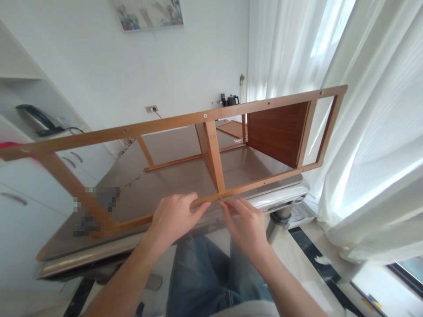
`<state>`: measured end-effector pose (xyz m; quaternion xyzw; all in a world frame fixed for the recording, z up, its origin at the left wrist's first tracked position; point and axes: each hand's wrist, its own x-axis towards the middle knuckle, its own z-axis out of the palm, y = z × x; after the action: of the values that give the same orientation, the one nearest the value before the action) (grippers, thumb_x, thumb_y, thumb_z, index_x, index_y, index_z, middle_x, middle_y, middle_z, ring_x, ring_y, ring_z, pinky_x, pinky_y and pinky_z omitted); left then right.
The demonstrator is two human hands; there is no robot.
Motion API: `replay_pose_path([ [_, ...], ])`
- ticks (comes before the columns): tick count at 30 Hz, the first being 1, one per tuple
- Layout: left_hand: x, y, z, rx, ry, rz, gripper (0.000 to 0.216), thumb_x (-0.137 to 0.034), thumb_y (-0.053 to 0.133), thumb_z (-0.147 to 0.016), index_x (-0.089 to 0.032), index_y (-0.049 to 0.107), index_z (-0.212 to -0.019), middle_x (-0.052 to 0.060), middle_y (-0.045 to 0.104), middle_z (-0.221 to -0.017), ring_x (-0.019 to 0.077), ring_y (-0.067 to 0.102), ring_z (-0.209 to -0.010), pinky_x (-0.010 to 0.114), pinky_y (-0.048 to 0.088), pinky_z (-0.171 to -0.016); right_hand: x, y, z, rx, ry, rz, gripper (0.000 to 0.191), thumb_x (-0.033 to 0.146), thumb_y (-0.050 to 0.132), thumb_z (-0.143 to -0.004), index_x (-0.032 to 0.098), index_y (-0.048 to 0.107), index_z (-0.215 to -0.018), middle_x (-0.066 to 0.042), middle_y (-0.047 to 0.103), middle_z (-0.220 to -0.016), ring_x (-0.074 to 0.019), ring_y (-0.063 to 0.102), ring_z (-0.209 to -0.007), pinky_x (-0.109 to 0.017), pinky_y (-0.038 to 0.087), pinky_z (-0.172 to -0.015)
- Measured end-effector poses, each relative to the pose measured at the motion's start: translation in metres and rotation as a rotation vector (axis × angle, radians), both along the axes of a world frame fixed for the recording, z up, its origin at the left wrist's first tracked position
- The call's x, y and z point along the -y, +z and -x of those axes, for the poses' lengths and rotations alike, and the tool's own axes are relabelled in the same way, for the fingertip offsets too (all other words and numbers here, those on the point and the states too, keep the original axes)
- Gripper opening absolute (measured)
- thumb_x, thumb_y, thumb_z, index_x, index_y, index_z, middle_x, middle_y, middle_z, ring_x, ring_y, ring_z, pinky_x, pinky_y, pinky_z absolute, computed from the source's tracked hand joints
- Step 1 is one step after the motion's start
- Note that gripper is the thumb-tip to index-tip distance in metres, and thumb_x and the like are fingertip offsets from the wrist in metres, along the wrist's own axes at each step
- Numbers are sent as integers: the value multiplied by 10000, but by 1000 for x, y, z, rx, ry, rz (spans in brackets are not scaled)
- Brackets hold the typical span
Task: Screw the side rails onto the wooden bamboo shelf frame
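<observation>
A wooden shelf frame [165,123] lies on its side across the glossy table [175,182]. One board [216,163] spans it near the middle, and a darker panel [277,132] closes its right section. My left hand [175,215] is wrapped round the near rail, just left of the middle board. At the joint of that board and the rail, my right hand [246,224] pinches a small metal piece that looks like a screw [221,199]. Its tip meets the rail; how deep it sits is hidden. Screw heads [205,116] show along the far rail.
Another wooden panel [231,128] lies on the table behind the frame. A black kettle [233,100] stands beyond. White cabinets [20,224] are at left, with a black-handled appliance [39,119] in the niche. White curtains [284,44] hang close on the right.
</observation>
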<state>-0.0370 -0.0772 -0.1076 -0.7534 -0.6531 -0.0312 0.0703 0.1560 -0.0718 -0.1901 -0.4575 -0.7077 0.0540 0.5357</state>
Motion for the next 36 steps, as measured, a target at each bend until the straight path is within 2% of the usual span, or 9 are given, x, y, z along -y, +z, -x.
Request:
replay_pose_path([
  [5, 1, -7, 4, 14, -25, -16, 519, -640, 389, -995, -238, 603, -747, 50, 729, -726, 244, 698, -695, 301, 233, -568, 1, -4, -3, 301, -69, -141, 293, 213, 469, -1058, 208, 705, -885, -14, 643, -714, -143, 641, -622, -256, 401, -524],
  [7, 0, -11, 6, 37, -42, -18, 516, -630, 400, -1001, -233, 606, -743, 46, 728, -741, 231, 691, -704, 301, 240, -573, 0, -6, -5, 333, -72, -184, 275, 184, 477, -1052, 207, 708, -904, -17, 664, -734, -143, 648, -644, -257, 410, -538],
  [10, -2, -21, 9, 102, -78, -30, 502, -609, 436, -1006, -222, 627, -750, 43, 727, -786, 203, 679, -739, 290, 287, -595, 0, -11, -8, 254, -59, -227, 181, 182, 531, -1034, 196, 708, -999, -30, 718, -809, -146, 685, -697, -250, 485, -615],
  [13, -6, -38, 12, 159, -125, -66, 509, -608, 452, -1008, -216, 660, -759, 38, 699, -809, 177, 661, -755, 275, 344, -624, 4, -17, -11, 150, 2, -241, 161, 158, 555, -1015, 197, 708, -1045, -41, 742, -857, -153, 723, -730, -248, 551, -670],
  [19, -17, -76, 19, 262, -171, -130, 485, -565, 498, -1009, -211, 689, -737, 31, 679, -820, 150, 649, -741, 279, 425, -684, 15, -27, -16, 53, 62, -268, 204, 120, 555, -978, 226, 722, -1028, -37, 749, -832, -187, 755, -705, -265, 603, -607],
  [23, -21, -83, 19, 328, -190, -148, 412, -519, 599, -970, -226, 698, -698, 35, 706, -813, 205, 656, -854, 316, 464, -738, 19, -26, -21, -9, 85, -300, 218, 102, 571, -950, 237, 715, -1043, -32, 745, -823, -188, 755, -680, -258, 623, -597],
  [27, -24, -83, 19, 369, -208, -175, 379, -496, 665, -932, -223, 700, -672, 41, 708, -792, 233, 645, -901, 346, 491, -768, 20, -8, -28, -9, 102, -300, 208, 119, 583, -960, 243, 711, -1067, -41, 749, -856, -187, 756, -706, -247, 627, -623],
  [32, -27, -86, 22, 432, -172, -121, 339, -479, 707, -903, -224, 700, -681, 37, 695, -816, 220, 658, -865, 339, 491, -758, 12, 42, -35, 27, 87, -346, 187, 139, 618, -977, 238, 728, -1091, -49, 757, -906, -171, 747, -751, -247, 615, -661],
  [36, -26, -77, 16, 591, -160, -179, 273, -511, 710, -884, -245, 728, -942, 38, 694, -921, 235, 657, -915, 367, 504, -815, -5, 87, -38, 112, 96, -445, 176, 119, 637, -980, 203, 732, -1103, -40, 750, -899, -138, 716, -726, -237, 572, -629],
])
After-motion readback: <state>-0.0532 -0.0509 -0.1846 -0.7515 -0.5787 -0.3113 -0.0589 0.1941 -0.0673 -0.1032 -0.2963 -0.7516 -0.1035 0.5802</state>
